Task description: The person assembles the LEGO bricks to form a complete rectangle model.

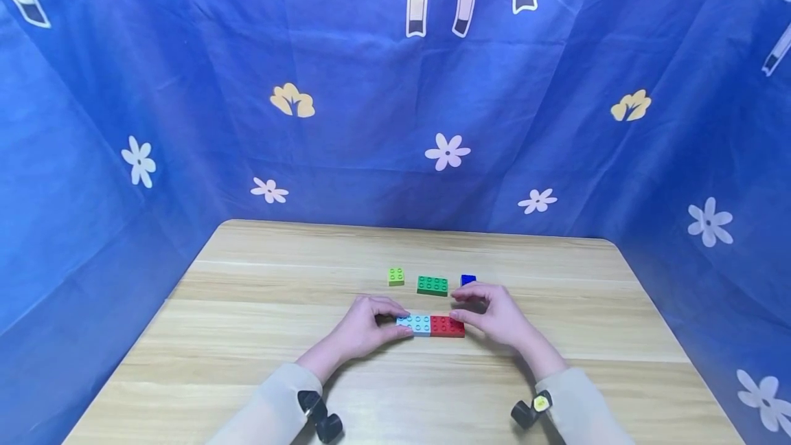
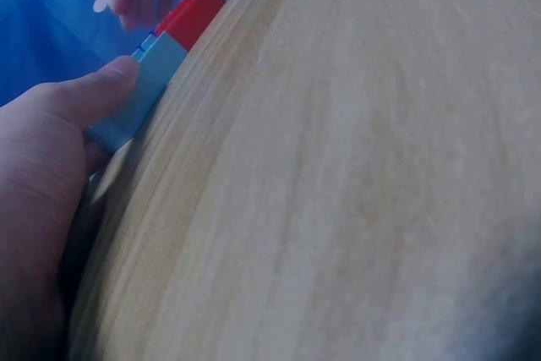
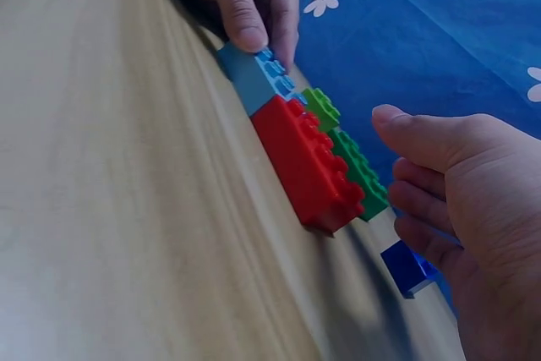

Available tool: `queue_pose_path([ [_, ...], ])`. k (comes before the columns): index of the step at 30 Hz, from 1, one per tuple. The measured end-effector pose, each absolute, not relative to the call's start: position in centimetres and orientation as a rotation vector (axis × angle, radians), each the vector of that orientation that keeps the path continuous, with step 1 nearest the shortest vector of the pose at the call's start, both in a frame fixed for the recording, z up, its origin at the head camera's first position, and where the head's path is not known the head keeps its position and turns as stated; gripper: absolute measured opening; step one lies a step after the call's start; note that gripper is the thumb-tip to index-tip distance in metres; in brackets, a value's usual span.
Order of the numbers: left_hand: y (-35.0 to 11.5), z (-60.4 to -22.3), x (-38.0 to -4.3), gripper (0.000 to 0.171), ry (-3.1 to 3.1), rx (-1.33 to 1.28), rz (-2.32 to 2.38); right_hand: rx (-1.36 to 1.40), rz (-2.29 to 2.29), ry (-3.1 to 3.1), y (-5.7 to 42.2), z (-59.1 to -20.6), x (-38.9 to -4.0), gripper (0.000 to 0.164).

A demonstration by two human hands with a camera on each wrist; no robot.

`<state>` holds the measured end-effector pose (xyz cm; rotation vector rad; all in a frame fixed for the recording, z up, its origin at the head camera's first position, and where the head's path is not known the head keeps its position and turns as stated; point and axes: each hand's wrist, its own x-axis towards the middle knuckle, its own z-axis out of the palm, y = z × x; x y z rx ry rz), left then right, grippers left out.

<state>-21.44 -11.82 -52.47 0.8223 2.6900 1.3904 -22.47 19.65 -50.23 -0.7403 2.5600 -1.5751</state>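
My left hand (image 1: 361,329) pinches the left end of a light blue building brick (image 1: 421,325), thumb on the near side and fingers on the far side. End to end with it on the table lies a red brick (image 1: 443,327), both with studs up. Beyond the red brick's right end is my right hand (image 1: 499,314), its fingers loosely bent around nothing. The right wrist view shows a gap between this hand (image 3: 486,183) and the red brick (image 3: 304,166). Partly hidden behind its fingers in the head view is a dark blue brick (image 1: 468,280).
A lime green brick (image 1: 396,277) and a longer green brick (image 1: 432,286) lie farther back on the wooden table (image 1: 278,280). Blue patterned cloth (image 1: 371,156) hangs behind the table and along both sides.
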Motion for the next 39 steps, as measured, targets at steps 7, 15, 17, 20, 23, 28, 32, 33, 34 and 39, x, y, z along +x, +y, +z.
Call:
queue_pose_path([
  [7,-11.8,-52.5,-21.4,0.031,2.682,0.831,1.406,-0.767,-1.599,2.563,19.4,-49.9,-23.7,0.042],
  [15,-11.8,-52.4,-21.4,0.031,2.675,0.813,1.396,-0.785,-1.480,2.672,18.6,-48.8,-25.3,0.045],
  [17,-11.8,-52.5,-21.4,0.031,2.674,0.815,1.397,-0.775,-1.479,2.673,18.4,-48.8,-25.7,0.046],
  [20,-11.8,-52.5,-21.4,0.030,2.674,0.816,1.392,-0.778,-1.483,2.669,18.1,-49.0,-26.4,0.048],
  [23,-11.8,-52.4,-21.4,0.031,2.678,0.828,1.390,-0.784,-1.468,2.663,17.8,-49.2,-27.0,0.050],
  [28,-11.6,-52.2,-21.3,0.033,2.683,0.858,1.388,-0.803,-1.417,2.668,17.6,-49.8,-27.7,0.052],
  [32,-11.6,-52.2,-21.3,0.035,2.686,0.857,1.378,-0.808,-1.354,2.700,17.5,-50.3,-28.2,0.050],
  [33,-11.6,-52.2,-21.3,0.036,2.685,0.853,1.377,-0.810,-1.335,2.712,17.5,-50.4,-28.3,0.049],
  [34,-11.6,-52.2,-21.3,0.036,2.685,0.851,1.379,-0.814,-1.317,2.722,17.4,-50.5,-28.4,0.049],
  [39,-11.7,-52.3,-21.3,0.036,2.689,0.844,1.385,-0.854,-1.234,2.731,17.0,-50.5,-28.8,0.049],
])
